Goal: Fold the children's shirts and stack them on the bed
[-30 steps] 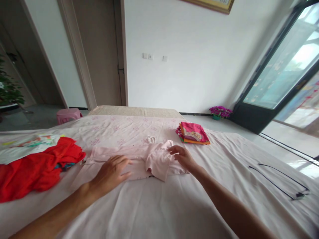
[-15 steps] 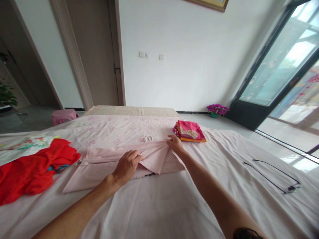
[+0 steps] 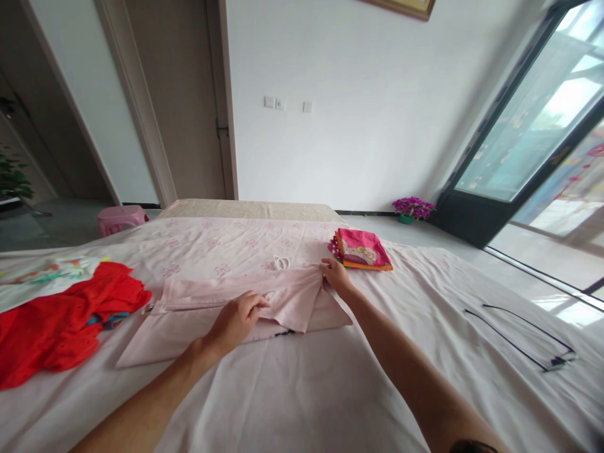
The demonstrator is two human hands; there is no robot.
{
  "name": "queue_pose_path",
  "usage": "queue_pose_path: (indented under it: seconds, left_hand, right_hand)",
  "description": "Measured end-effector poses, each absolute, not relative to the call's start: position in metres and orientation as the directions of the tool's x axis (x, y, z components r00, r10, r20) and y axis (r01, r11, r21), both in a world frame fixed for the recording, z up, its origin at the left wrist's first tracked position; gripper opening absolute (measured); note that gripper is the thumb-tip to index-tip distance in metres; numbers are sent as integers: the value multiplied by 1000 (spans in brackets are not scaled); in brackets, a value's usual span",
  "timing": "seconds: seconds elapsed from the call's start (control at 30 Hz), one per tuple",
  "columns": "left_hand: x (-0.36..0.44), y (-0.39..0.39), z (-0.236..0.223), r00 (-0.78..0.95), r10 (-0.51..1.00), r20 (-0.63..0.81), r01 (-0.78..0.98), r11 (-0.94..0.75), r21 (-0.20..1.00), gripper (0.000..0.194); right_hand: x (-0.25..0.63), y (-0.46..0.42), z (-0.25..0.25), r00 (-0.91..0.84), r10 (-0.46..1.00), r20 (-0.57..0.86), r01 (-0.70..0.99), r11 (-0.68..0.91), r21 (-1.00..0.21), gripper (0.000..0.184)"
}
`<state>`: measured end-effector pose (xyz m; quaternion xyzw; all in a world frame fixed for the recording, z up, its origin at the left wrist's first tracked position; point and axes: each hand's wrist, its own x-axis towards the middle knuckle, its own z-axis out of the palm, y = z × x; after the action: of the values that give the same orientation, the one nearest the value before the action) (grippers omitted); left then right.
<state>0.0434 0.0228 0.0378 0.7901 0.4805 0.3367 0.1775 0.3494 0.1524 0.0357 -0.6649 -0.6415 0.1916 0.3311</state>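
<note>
A pale pink garment lies folded in a long strip on the bed in front of me, with a white cord loop at its far edge. My right hand is closed on its far right corner, pinching the cloth between thumb and fingers. My left hand rests at the garment's middle, its curled fingers gripping the cloth beside a turned-over flap. Below the flap, a small dark print shows on the near edge. Just beyond my right hand sits a stack of folded clothes, pink on top and orange below.
Rumpled red clothing and a white patterned cloth lie at the left. Black-framed glasses rest on the bedsheet at the right. A pink stool and purple flowers stand on the floor beyond.
The flap under my hands has shifted slightly right and lies flatter. My right hand has moved a little right with the corner; my left fingers have slid back slightly and stretched out a bit.
</note>
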Motion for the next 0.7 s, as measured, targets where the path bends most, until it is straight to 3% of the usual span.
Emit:
queue_pose_path:
  seconds: [0.1,0.2,0.37,0.5,0.6,0.7]
  left_hand:
    - [41,20,47,152,943,295,708,-312,634,28]
    - [44,18,55,97,980,171,774,-182,607,32]
    - [59,27,54,83,996,28,813,-84,576,50]
    - [65,41,48,130,991,20,668,-102,738,52]
    - [65,48,47,165,986,6,463,-83,882,53]
    - [64,51,50,181,983,-11,354,-54,934,50]
  right_hand:
    - [349,139,48,102,973,209,805,43,-592,38]
    - [347,117,61,22,970,243,900,87,-426,34]
    - [342,87,76,-152,985,84,921,171,-351,25]
    - [337,81,77,-105,992,68,950,120,-288,40]
    - [336,88,74,-109,991,82,939,130,-318,54]
    - [336,98,71,-90,993,81,874,117,-472,56]
